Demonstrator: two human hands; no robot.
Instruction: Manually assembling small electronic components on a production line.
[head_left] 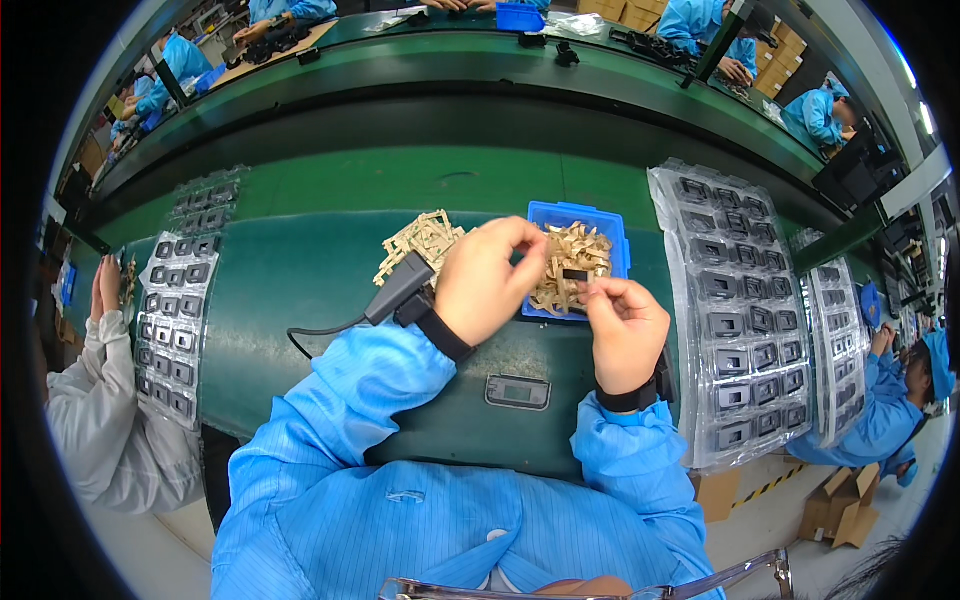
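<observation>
My right hand (628, 335) pinches a small flat piece with a black rectangle (575, 274) and a tan edge, held over the front of a blue bin (621, 240). Tan curled strips (580, 245) fill the bin. To the left, my left hand (490, 275) is closed, thumb and forefinger together at the bin's left edge; whatever lies between them is too small to make out. Flat tan frame-like pieces (415, 243) are heaped beyond my left wrist. A dark oblong frame with a window (518, 392) lies on the green table in front of me.
Clear plastic trays of dark framed parts stand at right (735, 400) and left (172, 330). A black device with a cable (402, 290) sits on my left wrist. Co-workers sit at both sides and across the raised green ledge (420, 110). Cardboard boxes (838, 505) stand lower right.
</observation>
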